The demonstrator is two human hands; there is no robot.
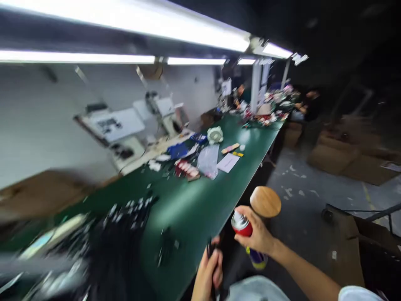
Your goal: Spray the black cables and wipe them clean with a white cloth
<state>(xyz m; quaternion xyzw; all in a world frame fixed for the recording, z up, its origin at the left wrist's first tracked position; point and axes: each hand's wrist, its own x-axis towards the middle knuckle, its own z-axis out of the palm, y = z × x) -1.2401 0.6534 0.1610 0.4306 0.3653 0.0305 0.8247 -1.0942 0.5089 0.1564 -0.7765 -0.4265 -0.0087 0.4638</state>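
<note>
Spray can [242, 228] is clasped in the right hand [260, 236] — a fingertip at its nozzle [238, 216] — beside the edge of the green table [188, 209]. Just beyond shows a round wooden seat [265, 202]; a dark heap [115, 255] crowds the table's near end. The can has a silver top and red shoulder, its middle hidden by fingers. The left hand [210, 269] closes around a black object [209, 248] — too blurred to identify.
</note>
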